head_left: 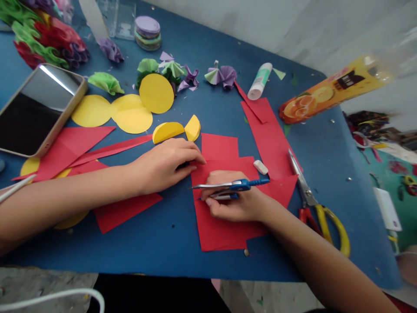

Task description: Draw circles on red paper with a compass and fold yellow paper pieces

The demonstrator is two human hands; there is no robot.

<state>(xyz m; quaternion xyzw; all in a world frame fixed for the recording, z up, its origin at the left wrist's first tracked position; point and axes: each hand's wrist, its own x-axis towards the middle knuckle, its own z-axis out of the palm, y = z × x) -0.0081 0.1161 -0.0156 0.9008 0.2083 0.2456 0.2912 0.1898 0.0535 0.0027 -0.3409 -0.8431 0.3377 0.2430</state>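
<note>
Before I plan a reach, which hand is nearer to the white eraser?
Right. The right hand, holding the compass, is just below and left of the white eraser in the picture; the left hand is farther off to its left.

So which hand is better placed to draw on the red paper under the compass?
Probably the right hand: it holds the compass over the red paper. The left hand holds no tool and rests at that paper's left edge.
</note>
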